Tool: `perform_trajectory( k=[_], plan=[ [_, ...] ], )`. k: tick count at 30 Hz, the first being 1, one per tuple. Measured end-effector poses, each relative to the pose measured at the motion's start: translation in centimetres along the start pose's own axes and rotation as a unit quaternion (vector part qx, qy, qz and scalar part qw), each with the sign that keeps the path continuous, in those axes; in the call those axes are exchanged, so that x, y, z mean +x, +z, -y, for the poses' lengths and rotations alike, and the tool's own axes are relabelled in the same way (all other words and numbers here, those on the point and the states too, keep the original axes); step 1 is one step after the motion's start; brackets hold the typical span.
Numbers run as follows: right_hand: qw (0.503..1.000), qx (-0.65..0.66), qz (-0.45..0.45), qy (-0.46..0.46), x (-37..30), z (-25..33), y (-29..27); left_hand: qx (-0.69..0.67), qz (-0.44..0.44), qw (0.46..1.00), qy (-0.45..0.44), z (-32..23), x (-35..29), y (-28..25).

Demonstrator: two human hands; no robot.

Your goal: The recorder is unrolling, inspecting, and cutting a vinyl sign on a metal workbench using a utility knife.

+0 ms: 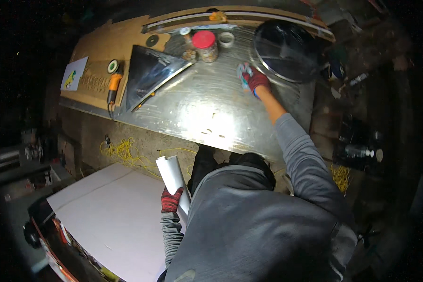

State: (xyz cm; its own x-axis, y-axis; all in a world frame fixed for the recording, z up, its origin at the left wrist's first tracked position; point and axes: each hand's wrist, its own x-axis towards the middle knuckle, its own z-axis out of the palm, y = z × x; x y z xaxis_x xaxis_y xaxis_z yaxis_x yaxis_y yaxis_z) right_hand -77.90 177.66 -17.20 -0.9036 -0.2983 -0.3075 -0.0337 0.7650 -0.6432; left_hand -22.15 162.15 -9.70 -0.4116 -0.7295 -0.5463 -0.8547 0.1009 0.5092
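My left hand [170,200], in a red and black glove, is closed around a white roll [172,175] of sheet material, held upright beside my body. My right hand [258,81], gloved in dark red, reaches far across the metal tabletop [211,101]. It presses a crumpled light-blue and white rag [244,75] against the surface. Just right of that hand lies a large round black disc [286,49] with a shiny rim. A jar with a red lid [205,46] stands to the left of the rag, with a roll of tape [226,39] beside it.
Left on the table are a dark triangular metal sheet [152,70], an orange angle grinder [113,84] and cardboard [96,70] with a printed white sheet [74,74]. A long metal strip [183,21] runs along the back. A white panel [103,211] lies lower left; yellow cord [124,154] tangles on the floor.
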Motion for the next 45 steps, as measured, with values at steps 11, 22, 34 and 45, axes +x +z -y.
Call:
perform_trajectory(
  k=[11,22,34,45],
  plan=[
    [0.953,-0.099,-0.154,-0.241,-2.8,6.7,0.3,-0.002,-0.087,0.993,0.085,-2.9,-1.1,-1.7],
    [0.783,0.331,0.473,-0.231,-26.4,14.6,8.3,-0.222,0.019,0.894,0.390,-14.9,2.2,-12.8],
    [0.807,0.376,0.415,-0.189,-32.6,23.7,4.3,-0.438,0.193,0.809,0.341,-12.3,5.3,-14.8],
    [0.824,0.292,0.404,-0.268,-34.1,24.3,5.6,-0.516,0.217,0.780,0.280,-6.1,7.9,-16.2]
  ],
)
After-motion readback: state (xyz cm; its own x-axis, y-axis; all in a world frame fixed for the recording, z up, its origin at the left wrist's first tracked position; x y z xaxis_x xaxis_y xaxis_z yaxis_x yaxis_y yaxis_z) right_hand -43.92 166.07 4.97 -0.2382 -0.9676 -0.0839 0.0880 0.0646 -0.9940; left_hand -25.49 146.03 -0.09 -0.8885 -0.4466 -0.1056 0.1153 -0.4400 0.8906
